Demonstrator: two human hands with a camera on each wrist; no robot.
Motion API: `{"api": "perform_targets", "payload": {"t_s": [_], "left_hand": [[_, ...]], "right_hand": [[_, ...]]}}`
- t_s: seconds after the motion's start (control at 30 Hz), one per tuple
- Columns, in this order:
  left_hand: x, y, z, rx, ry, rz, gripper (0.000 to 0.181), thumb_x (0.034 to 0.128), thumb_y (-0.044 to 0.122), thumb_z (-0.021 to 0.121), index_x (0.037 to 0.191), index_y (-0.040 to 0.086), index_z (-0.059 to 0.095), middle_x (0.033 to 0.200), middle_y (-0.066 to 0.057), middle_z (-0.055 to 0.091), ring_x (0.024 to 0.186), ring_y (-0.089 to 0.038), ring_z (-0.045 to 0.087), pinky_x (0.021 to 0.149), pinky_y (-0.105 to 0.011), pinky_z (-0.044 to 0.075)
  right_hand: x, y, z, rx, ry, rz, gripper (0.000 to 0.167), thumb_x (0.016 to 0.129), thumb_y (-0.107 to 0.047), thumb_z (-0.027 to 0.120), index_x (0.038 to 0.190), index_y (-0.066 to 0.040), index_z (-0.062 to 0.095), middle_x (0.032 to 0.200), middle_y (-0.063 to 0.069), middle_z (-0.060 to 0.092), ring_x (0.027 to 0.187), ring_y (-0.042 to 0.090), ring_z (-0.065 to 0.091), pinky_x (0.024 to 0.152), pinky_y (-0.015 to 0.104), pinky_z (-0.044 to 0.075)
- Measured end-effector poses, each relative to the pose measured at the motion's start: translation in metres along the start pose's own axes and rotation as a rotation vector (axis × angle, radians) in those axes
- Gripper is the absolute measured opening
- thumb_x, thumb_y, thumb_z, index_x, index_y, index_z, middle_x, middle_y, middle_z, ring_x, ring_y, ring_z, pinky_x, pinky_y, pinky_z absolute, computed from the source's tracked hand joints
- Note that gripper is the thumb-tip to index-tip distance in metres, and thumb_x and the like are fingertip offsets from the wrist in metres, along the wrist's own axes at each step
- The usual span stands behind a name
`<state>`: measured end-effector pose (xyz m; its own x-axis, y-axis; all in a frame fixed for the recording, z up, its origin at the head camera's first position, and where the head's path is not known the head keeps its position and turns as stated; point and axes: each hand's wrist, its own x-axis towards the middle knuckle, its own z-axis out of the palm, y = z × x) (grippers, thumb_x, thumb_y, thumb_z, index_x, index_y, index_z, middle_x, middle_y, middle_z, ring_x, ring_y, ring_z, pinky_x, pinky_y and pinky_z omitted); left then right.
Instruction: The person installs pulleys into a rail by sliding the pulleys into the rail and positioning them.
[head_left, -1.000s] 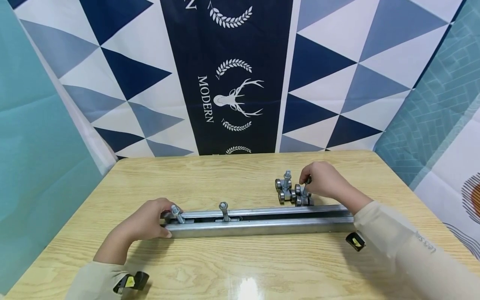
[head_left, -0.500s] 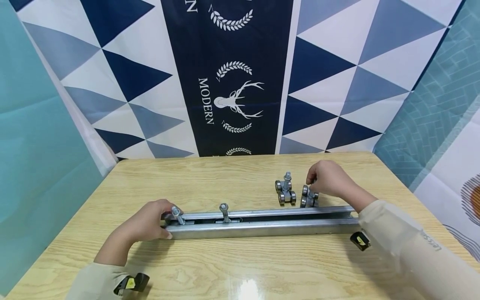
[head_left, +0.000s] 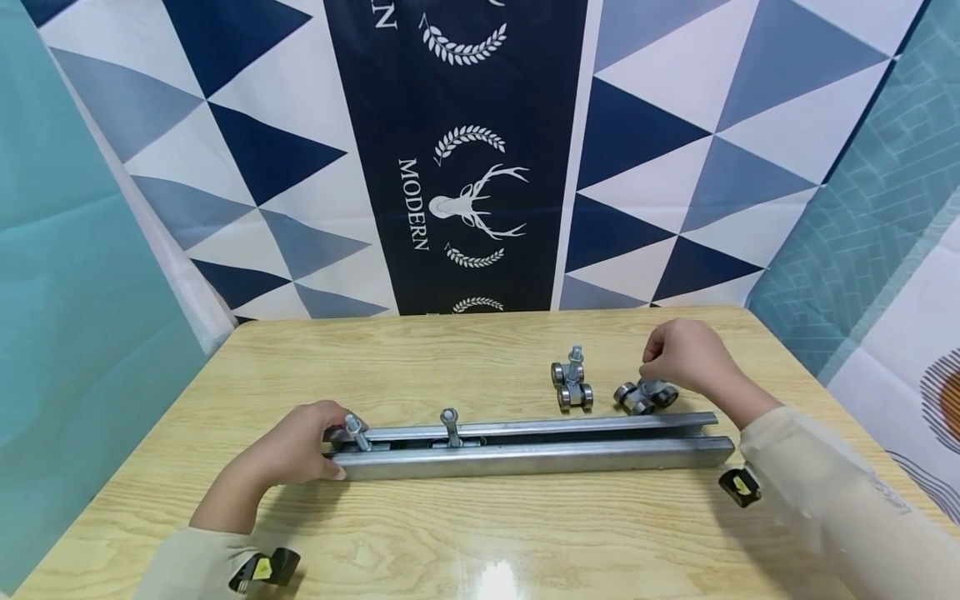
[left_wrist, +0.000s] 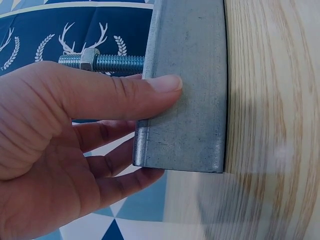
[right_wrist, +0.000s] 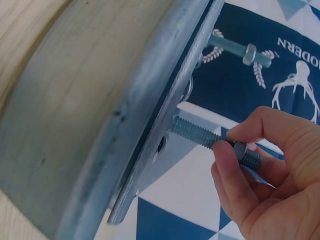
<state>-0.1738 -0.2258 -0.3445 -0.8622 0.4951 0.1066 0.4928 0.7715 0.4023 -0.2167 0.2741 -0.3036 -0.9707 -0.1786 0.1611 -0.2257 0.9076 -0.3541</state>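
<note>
The right grip (head_left: 686, 357) is pinching the threaded stem (right_wrist: 197, 132) of a wheeled trolley (head_left: 643, 397), just beyond the metal rail (head_left: 570, 459) near its right end. The left grip (head_left: 296, 442) is clasping the rail's left end, thumb on the near wall. Two bolts (head_left: 451, 427) are rising from its slot; a second trolley (head_left: 573, 382) is sitting beyond on the desk (head_left: 480, 358).

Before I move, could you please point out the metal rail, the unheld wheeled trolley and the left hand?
Metal rail (head_left: 528, 463), head view: near side wall.
Unheld wheeled trolley (head_left: 573, 392), head view: body between wheels.
Left hand (left_wrist: 55, 155), left wrist view: palm.
</note>
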Motion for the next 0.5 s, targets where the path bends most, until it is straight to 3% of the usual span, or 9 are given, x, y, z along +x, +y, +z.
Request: {"api": "perform_targets", "payload": {"t_s": [0.33,0.5], "left_hand": [[-0.001,0.001,-0.001,-0.001,-0.002,-0.001,0.046,0.0589,0.006,0.093,0.098,0.012,0.069,0.101,-0.001,0.064,0.093,-0.021,0.060,0.084,-0.047,0.050],[-0.001,0.001,-0.002,0.004,-0.009,-0.009,0.045,0.0597,0.006,0.092,0.098,0.011,0.069,0.100,0.000,0.064,0.093,-0.021,0.059,0.084,-0.047,0.050]], "right_hand": [[-0.011,0.022,-0.017,-0.001,0.039,0.084,0.014,0.078,-0.011,0.068,0.065,-0.009,0.065,0.056,-0.003,0.057,0.052,0.017,0.047,0.053,0.032,0.037],[-0.018,0.037,-0.028,0.003,0.047,0.151,0.012,0.080,-0.016,0.070,0.070,-0.007,0.069,0.060,-0.002,0.063,0.055,0.017,0.053,0.052,0.033,0.041]]}}
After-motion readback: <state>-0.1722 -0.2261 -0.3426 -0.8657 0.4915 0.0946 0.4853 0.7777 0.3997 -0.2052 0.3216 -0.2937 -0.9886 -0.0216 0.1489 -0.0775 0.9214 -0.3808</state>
